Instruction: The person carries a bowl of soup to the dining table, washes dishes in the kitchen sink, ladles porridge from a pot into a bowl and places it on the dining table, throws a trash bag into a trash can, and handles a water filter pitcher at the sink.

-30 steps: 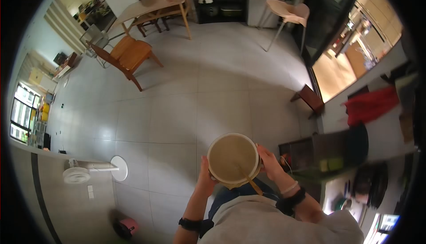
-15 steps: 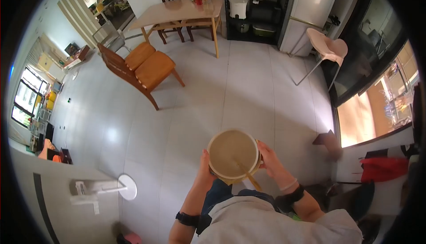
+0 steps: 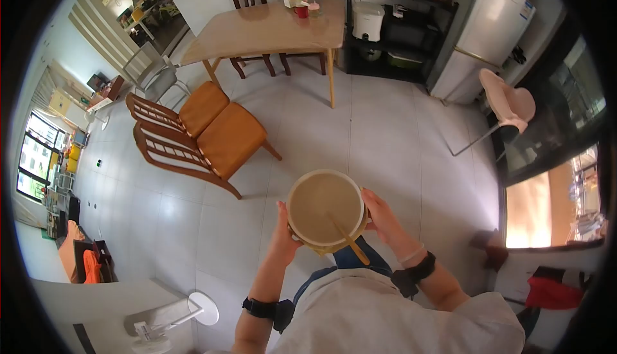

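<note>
"Pot (image 3: 324, 172), where is it?"

"It is in front of the person's body, above the floor (image 3: 315, 132). Left hand (image 3: 282, 237) and right hand (image 3: 384, 217) are clamped on its two opposite sides."

"And the spoon (image 3: 357, 250)?"

"It leans in the pot, and its handle passes over the near rim."

"What is beyond?"

"Chairs (image 3: 232, 140) with orange seats, well apart from the pot, and behind them a table (image 3: 270, 29)."

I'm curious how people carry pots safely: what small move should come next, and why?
Perhaps a short, level step right of the orange-seated chairs: they stand ahead on the left, and the left hand and right hand both hold the pot, its utensil jutting over the rim.
</note>
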The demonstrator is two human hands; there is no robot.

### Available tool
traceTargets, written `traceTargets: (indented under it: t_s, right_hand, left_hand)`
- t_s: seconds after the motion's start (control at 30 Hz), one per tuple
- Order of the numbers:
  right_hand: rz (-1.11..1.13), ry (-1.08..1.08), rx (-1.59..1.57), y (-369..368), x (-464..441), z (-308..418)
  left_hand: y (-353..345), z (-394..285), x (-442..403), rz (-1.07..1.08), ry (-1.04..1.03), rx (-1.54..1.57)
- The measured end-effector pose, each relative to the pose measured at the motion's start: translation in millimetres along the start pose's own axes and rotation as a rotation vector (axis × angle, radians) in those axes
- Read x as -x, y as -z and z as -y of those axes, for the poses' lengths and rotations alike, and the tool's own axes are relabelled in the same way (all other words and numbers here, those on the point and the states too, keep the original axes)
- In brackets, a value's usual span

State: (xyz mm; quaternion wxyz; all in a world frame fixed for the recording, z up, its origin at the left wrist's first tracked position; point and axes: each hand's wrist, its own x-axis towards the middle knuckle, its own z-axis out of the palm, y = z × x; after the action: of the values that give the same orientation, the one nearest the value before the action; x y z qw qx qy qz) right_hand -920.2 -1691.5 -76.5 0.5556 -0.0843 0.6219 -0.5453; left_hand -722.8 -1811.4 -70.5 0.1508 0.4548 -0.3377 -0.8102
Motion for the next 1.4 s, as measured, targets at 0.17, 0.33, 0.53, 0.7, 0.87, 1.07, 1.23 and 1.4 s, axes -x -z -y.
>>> traceTargets:
  t_s: [0.17,0.33,0.53,0.7,0.87,1.07,1.23,1.4]
  right_hand:
    - [0.097,0.028,0.055,-22,-124,105]
    - [0.114,0.024,0.122,-43,-242,187]
    - [0.067,0.007,0.125,-76,-370,281]
    - [-0.036,0.039,0.093,-105,-468,350]
    - [-0.071,0.096,0.067,-129,-567,408]
    - [-0.121,0.123,0.038,-156,-684,465]
    - [-0.092,0.083,0.016,-171,-775,521]
    - [-0.100,0.174,-0.050,-185,-865,554]
  left_hand:
    - [-11,-101,-98,-0.043,-0.012,0.056]
    - [-17,-200,-198,-0.037,-0.042,0.096]
    - [-10,-312,-332,0.029,-0.025,0.080]
    - [-8,-411,-444,0.113,0.003,0.082]
    - [0,-498,-539,0.202,0.015,-0.010]
    - [-2,-592,-635,0.215,0.028,-0.071]
    - [-4,-651,-717,0.134,0.003,-0.070]
    - [11,-690,-797,0.066,-0.024,-0.025]
